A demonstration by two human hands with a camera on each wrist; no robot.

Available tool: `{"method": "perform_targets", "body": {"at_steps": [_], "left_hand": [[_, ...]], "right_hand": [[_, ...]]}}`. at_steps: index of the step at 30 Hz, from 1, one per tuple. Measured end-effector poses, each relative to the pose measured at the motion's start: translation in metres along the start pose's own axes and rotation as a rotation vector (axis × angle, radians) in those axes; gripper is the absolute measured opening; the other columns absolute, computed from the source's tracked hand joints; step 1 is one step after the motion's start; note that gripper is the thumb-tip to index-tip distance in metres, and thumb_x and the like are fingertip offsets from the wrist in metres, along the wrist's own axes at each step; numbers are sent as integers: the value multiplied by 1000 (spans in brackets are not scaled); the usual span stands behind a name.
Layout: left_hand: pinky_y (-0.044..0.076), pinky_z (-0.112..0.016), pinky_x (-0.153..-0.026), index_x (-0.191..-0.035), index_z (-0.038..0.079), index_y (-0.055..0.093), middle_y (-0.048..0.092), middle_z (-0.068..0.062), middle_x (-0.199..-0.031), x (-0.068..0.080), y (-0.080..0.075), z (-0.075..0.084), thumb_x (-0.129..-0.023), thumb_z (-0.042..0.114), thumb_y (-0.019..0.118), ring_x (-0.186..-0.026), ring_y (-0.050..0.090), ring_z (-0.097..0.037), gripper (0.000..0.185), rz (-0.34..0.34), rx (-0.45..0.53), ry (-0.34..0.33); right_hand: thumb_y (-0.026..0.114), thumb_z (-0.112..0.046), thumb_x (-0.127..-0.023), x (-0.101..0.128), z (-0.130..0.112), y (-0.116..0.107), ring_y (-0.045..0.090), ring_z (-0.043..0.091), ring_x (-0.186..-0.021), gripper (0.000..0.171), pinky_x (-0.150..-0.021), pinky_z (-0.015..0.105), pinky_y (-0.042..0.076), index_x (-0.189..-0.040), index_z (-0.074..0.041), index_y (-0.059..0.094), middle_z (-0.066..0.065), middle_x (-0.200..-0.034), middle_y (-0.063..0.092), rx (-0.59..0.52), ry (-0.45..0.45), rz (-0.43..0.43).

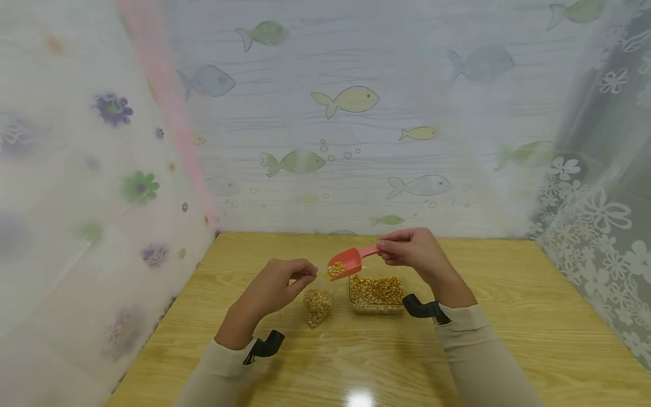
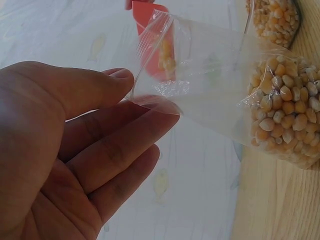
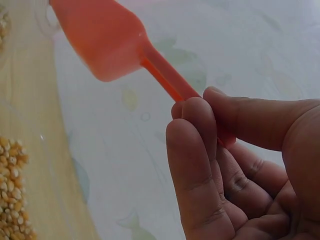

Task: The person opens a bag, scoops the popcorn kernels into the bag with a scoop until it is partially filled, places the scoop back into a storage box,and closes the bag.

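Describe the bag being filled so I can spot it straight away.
On the wooden table, just left of the clear tub of corn kernels, stands a small clear plastic bag. The left hand pinches its mouth open under the pink scoop. It alone is soft and pointed, part-filled with kernels.

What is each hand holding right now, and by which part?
The right hand pinches the pink scoop by its handle end. The left hand pinches the clear bag of corn kernels by its top edge.
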State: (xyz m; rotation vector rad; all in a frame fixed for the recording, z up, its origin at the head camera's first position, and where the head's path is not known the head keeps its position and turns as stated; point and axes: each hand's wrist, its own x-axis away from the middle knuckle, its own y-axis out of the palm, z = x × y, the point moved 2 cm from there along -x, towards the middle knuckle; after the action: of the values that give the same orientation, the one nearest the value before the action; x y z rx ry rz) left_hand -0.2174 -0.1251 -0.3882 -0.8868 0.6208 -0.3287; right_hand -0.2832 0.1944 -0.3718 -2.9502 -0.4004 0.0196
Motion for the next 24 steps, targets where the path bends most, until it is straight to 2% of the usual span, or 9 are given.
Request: {"method": "perform_targets", "body": {"at_steps": [10, 15, 24], "left_hand": [[61, -33, -91, -111, 19, 74, 78, 0, -109, 0, 0, 0, -101, 16, 70, -99, 75, -9, 12, 7, -6, -3], [61, -31, -90, -111, 18, 74, 77, 3, -109, 0, 0, 0, -101, 14, 70, -99, 75, -9, 12, 13, -6, 10], [61, -31, -90, -110, 19, 75, 77, 8, -106, 1, 2, 2, -100, 13, 71, -98, 75, -8, 13, 7, -8, 7]], "right_hand": [[78, -18, -95, 4, -19, 15, 77, 17, -83, 32, -81, 39, 65, -119, 2, 74, 10, -98, 79, 82, -2, -1], [78, -19, -95, 6, -28, 24, 77, 19, -83, 29, -80, 40, 65, -116, 1, 75, 12, -99, 79, 142, -15, -1], [79, -25, -95, 16, -45, 38, 77, 20, -81, 24, -74, 36, 65, -112, -7, 78, 9, -96, 79, 315, -88, 17]]}}
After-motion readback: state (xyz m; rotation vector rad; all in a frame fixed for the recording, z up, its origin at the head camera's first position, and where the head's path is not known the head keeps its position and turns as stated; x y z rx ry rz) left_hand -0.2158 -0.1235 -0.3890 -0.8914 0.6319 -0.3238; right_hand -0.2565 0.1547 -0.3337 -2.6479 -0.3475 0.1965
